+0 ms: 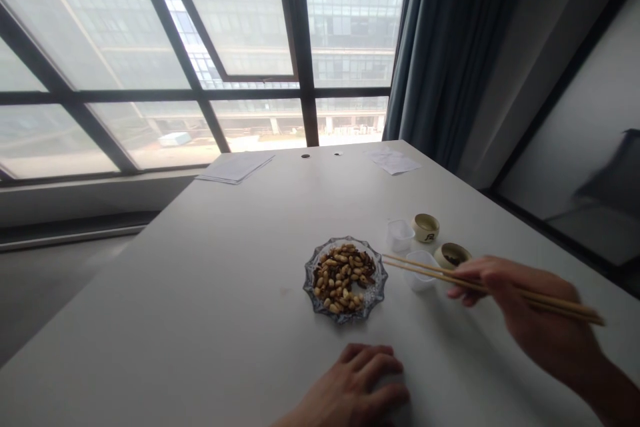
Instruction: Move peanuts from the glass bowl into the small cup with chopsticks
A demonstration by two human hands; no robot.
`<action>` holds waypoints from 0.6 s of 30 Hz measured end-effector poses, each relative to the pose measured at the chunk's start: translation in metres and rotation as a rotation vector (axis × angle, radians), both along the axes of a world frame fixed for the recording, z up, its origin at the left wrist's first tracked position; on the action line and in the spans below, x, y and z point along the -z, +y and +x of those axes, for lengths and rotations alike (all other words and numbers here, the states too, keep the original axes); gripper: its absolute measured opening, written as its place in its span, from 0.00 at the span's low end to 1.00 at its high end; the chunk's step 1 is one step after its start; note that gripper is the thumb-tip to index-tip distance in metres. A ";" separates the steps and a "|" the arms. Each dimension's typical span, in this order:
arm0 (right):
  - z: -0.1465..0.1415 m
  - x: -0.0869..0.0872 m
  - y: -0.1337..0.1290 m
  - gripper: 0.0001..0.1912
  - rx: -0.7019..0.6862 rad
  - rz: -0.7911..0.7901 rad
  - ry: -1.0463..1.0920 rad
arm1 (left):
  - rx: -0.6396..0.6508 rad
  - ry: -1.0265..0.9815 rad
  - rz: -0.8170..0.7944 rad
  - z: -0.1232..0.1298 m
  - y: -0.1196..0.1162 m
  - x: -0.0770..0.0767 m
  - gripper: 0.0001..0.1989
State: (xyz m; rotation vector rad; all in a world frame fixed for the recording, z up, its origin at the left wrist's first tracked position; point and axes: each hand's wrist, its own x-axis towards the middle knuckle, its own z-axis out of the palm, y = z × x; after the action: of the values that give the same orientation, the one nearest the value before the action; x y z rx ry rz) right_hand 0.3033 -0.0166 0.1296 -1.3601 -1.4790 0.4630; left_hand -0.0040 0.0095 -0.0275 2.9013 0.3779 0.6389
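Note:
My right hand (535, 310) holds a pair of wooden chopsticks (417, 270) that point left. Their tips are close to the right rim of a scalloped glass bowl (311, 297), with nothing visible between them. Peanuts (337, 273) and some darker brown pieces fill much of this bowl, leaving a bare patch at its right side. My left hand (357, 383) rests on the table in front of the bowl, fingers loosely bent and holding nothing. Under the chopsticks stands a clear plastic cup (423, 280). Beside my right fingers is a small ceramic cup (456, 252) with dark contents.
Another clear plastic container (400, 235) and a second ceramic cup (427, 228) with a dark mark stand farther back. Papers (235, 168) lie at the white table's (200, 280) far left, and more sheets (394, 161) at its far right. Windows and a dark curtain (445, 47) are beyond.

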 end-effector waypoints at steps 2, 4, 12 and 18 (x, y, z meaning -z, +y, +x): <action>-0.023 0.005 0.018 0.22 -0.241 -0.009 -0.044 | 0.009 -0.002 0.009 0.000 0.001 0.000 0.16; -0.038 0.011 0.033 0.20 -0.387 0.010 -0.086 | 0.007 -0.007 0.022 0.001 0.001 0.002 0.12; -0.033 0.025 0.037 0.19 -0.461 -0.035 -0.091 | -0.016 -0.031 0.083 0.003 -0.001 0.006 0.07; -0.032 0.028 0.041 0.21 -0.447 -0.045 -0.106 | -0.015 0.009 0.107 0.002 -0.001 0.002 0.09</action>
State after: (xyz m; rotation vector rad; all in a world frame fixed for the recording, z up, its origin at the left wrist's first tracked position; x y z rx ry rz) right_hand 0.2708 0.0247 0.1011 -1.0968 -1.8784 0.7173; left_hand -0.0023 0.0082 -0.0298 3.0066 0.3778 0.6682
